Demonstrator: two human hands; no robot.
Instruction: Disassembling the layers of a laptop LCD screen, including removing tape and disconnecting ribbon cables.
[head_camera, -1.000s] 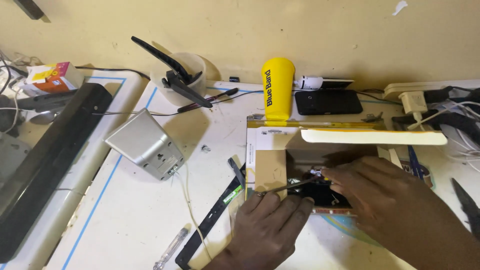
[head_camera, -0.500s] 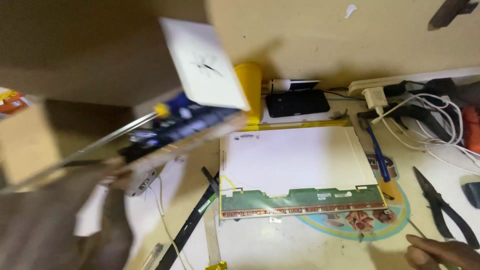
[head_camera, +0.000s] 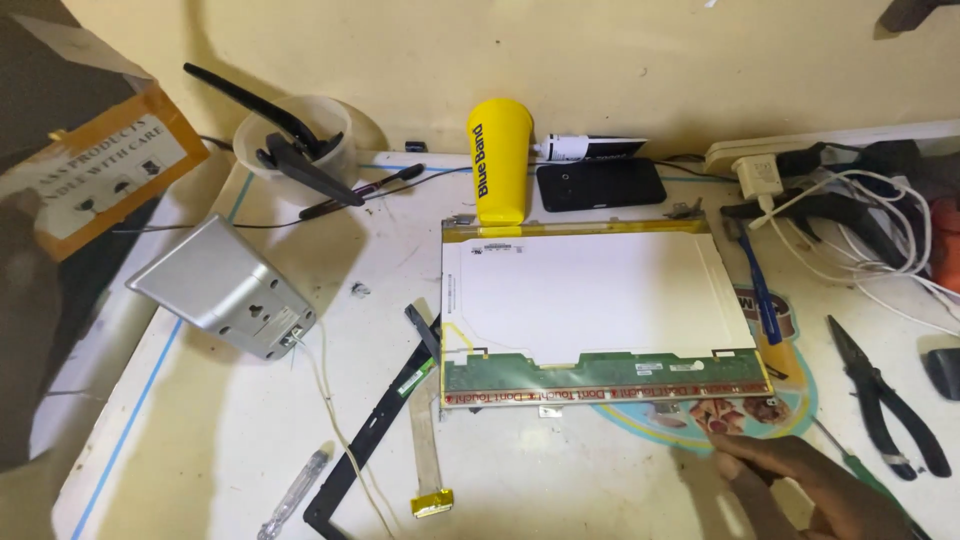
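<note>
Right hand (head_camera: 810, 485) rests on the white bench (head_camera: 200, 440), fingers loosely curled, holding nothing visible. Just above-left lies the flat white display panel with green circuit strip (head_camera: 590, 300), back-up, exposing its board. Left hand out of view.

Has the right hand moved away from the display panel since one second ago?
Yes. The right hand was on the display panel's lower circuit strip; now it lies below the panel's lower right corner, off it, toward the near table edge.
</note>
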